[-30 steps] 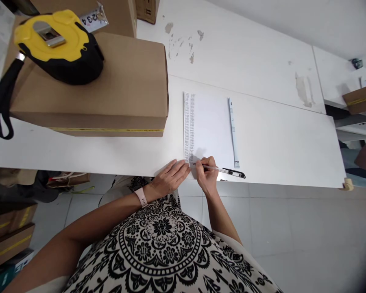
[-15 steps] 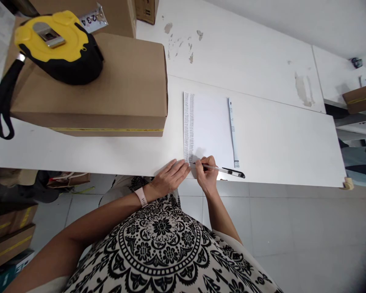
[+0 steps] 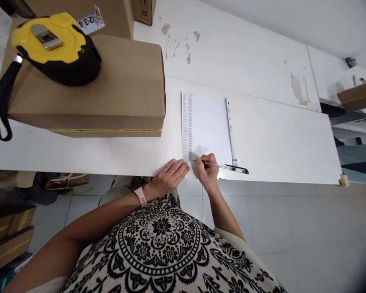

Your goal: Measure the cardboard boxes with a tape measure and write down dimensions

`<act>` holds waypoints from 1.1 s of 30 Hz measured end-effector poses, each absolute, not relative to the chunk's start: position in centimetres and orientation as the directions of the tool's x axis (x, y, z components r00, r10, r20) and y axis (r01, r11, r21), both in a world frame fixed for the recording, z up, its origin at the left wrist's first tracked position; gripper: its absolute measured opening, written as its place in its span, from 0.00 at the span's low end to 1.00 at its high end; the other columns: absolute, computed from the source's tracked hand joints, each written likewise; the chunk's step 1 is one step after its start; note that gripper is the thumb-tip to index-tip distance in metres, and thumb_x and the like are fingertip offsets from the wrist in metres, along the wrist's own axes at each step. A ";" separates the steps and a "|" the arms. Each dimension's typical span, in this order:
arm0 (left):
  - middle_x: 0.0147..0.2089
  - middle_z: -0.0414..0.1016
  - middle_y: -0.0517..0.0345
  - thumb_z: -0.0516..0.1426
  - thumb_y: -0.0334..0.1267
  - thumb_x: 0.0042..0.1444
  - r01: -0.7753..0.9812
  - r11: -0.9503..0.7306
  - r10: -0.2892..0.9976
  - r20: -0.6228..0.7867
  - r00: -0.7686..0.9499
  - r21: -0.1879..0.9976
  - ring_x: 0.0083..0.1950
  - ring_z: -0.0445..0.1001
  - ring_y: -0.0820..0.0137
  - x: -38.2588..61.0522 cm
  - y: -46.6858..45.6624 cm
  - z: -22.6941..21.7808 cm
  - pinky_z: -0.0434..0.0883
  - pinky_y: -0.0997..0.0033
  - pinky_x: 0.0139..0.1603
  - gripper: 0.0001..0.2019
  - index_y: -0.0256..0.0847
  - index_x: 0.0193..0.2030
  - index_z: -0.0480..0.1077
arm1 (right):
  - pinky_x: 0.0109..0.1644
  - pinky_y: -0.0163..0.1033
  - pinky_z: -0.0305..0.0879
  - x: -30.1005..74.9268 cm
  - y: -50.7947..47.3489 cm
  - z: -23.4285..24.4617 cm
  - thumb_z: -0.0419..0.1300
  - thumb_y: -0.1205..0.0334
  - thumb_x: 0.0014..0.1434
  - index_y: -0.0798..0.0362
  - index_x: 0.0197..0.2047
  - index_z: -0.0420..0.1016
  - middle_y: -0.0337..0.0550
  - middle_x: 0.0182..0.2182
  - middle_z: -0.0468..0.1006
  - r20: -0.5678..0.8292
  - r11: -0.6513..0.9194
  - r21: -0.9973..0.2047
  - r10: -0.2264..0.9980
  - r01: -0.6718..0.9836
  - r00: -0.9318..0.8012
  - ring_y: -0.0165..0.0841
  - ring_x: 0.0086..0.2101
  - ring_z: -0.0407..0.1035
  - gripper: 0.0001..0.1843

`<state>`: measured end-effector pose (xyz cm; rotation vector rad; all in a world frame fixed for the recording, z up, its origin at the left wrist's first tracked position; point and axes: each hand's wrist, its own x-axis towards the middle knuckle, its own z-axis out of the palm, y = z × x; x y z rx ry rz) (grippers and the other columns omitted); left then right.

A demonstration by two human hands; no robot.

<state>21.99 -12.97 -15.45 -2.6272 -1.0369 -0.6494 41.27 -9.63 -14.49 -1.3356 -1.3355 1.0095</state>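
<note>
A sheet of paper lies on the white table, with two narrow columns of small handwriting down its left side. My right hand is closed around a pen with a clear barrel and black cap end; its tip meets the paper near the bottom of the second column. My left hand lies flat, fingers stretched out, at the paper's lower left corner by the table edge. Along the paper's right side runs a pale blue printed strip.
A brown cardboard box stands left of the paper. On it rests a yellow and black tape measure with a wrist strap. The white table has peeled patches farther back. More boxes sit low at the left.
The view has shifted slightly, so the table things appear a little farther left. The pen's back end has swung slightly up and right. My left hand stays in place on the paper's corner.
</note>
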 end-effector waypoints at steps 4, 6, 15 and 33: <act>0.62 0.77 0.46 0.55 0.32 0.69 0.689 -0.723 0.582 0.489 0.649 -0.054 0.64 0.75 0.59 22.0 -13.0 -15.5 0.71 0.58 0.67 0.18 0.30 0.64 0.70 | 0.26 0.36 0.47 41.1 -9.8 -14.5 0.60 0.58 0.65 0.48 0.30 0.57 0.28 0.21 0.57 0.117 0.100 -0.951 0.992 0.292 0.040 0.26 0.22 0.50 0.16; 0.63 0.77 0.45 0.55 0.31 0.69 0.687 -0.726 0.587 0.491 0.644 -0.035 0.64 0.75 0.59 22.0 -13.0 -15.5 0.71 0.58 0.68 0.18 0.29 0.64 0.70 | 0.26 0.35 0.47 41.1 -9.9 -14.5 0.60 0.59 0.65 0.48 0.30 0.56 0.28 0.21 0.57 0.107 0.093 -0.945 0.994 0.315 0.029 0.26 0.22 0.50 0.16; 0.62 0.77 0.45 0.55 0.31 0.70 0.688 -0.725 0.592 0.481 0.647 -0.033 0.64 0.75 0.59 21.9 -13.0 -15.5 0.72 0.58 0.66 0.18 0.30 0.64 0.70 | 0.26 0.35 0.48 41.2 -9.8 -14.8 0.59 0.57 0.66 0.47 0.31 0.56 0.28 0.21 0.58 0.125 0.116 -0.921 0.992 0.371 0.001 0.26 0.22 0.51 0.15; 0.63 0.77 0.46 0.55 0.31 0.69 0.690 -0.723 0.591 0.476 0.652 -0.047 0.65 0.75 0.59 21.9 -13.0 -15.5 0.71 0.58 0.68 0.18 0.31 0.63 0.71 | 0.25 0.34 0.50 41.0 -9.9 -14.4 0.59 0.59 0.66 0.47 0.32 0.57 0.28 0.21 0.59 0.163 0.144 -0.889 0.987 0.435 0.006 0.25 0.21 0.52 0.14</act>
